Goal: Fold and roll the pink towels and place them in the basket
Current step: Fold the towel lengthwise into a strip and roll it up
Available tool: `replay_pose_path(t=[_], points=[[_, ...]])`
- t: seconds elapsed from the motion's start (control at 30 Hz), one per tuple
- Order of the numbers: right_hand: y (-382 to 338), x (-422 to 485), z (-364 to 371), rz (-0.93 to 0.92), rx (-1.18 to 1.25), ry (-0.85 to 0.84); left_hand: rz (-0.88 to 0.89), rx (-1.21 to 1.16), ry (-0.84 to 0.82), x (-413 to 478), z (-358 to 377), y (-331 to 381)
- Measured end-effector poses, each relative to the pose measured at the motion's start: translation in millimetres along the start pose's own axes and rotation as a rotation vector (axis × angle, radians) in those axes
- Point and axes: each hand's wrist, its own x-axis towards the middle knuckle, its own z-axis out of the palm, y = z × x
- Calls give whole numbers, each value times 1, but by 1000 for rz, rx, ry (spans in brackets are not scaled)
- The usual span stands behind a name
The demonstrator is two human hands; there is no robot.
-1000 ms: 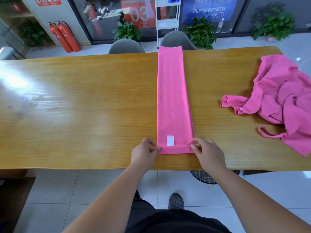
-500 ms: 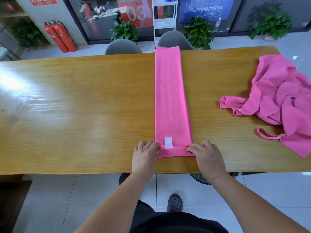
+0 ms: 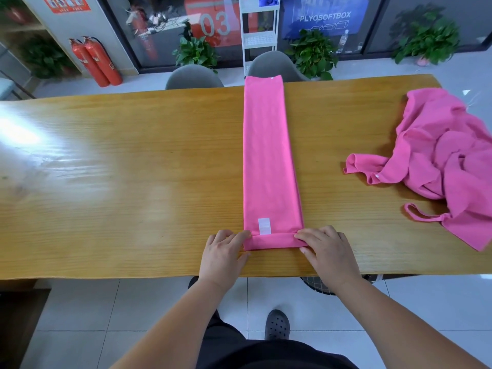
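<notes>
Both forearms reach in from the near edge of the table [image 3: 106, 169], bare, and angle in toward each other. The left hand [image 3: 223, 255] lies palm down at the left end of the towel's near roll. Its fingers [image 3: 235, 235] curl over the top of the roll and its thumb lies against the near side, so it grips that end. The right hand [image 3: 328, 253] mirrors it at the right end, with fingers [image 3: 310, 233] bent over the roll and the thumb tucked low on the near side, gripping too. The two hands are apart, with the width of the roll between them.

The towel [image 3: 269, 161] is folded into a long narrow pink strip that runs from the near edge to the far edge of the table, a little right of centre. Its near end is turned over into a low roll. A white label [image 3: 264, 226] sits on the strip just beyond the roll; no print on it can be read. A pile [image 3: 450, 161] of loose pink towels lies at the right end of the table, well apart from the strip.

Behind the table, a blue sign [image 3: 324, 16] on the glass reads "PLYOSOFTBOX", and a red panel [image 3: 213, 25] carries a large "03". Two red extinguishers [image 3: 95, 61] stand at the far left; the writing on the red sign above them is too small to read.
</notes>
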Motion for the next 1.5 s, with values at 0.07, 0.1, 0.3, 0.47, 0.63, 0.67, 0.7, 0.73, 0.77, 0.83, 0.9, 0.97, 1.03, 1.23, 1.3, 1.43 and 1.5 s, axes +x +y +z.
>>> replay_pose_path(t=[0.07, 0.1, 0.3, 0.47, 0.63, 0.67, 0.7, 0.73, 0.77, 0.83, 0.9, 0.97, 1.03, 1.23, 1.3, 1.43, 1.5], points=[[-7, 7, -7, 48, 20, -16, -133, -100, -44, 5, -2, 3], [-10, 9, -11, 89, 53, -24, -206, -168, -61, 8, -3, 4], [-11, 10, -19, 332, 283, -127, -472, -524, -190, 13, -13, 2], [-16, 14, -22, 376, 340, -126, -523, -464, -238, 20, -15, 3], [-19, 38, -26, 297, -38, -75, -347, 38, -142, 44, -24, 18], [-20, 41, -23, 246, -75, -64, -290, 75, -136, 48, -24, 20], [-21, 41, -19, 192, -100, -64, -218, 97, -138, 51, -22, 21], [-22, 40, -15, 141, -132, -67, -135, 116, -134, 51, -19, 21], [-21, 35, -10, 100, -160, -70, -52, 145, -126, 47, -15, 20], [-17, 21, -2, 53, -161, -24, 64, 200, -63, 35, -6, 15], [-11, 4, 3, -7, -158, 30, 86, 156, 12, 16, -2, 8], [-8, -8, 3, -29, -141, 27, 71, 89, 12, -2, -4, 3], [-7, -10, 1, -3, -108, -14, 27, 66, -81, -11, -8, 3], [-4, 14, -6, 104, -49, -115, -147, -31, -122, 10, -12, 12], [-6, 20, -15, 125, -24, -139, -177, -79, -144, 16, -14, 10], [-10, 22, -25, 287, 141, -152, -337, -354, -223, 20, -15, 0], [-8, 18, -22, 326, 199, -159, -403, -477, -253, 17, -18, -4]])
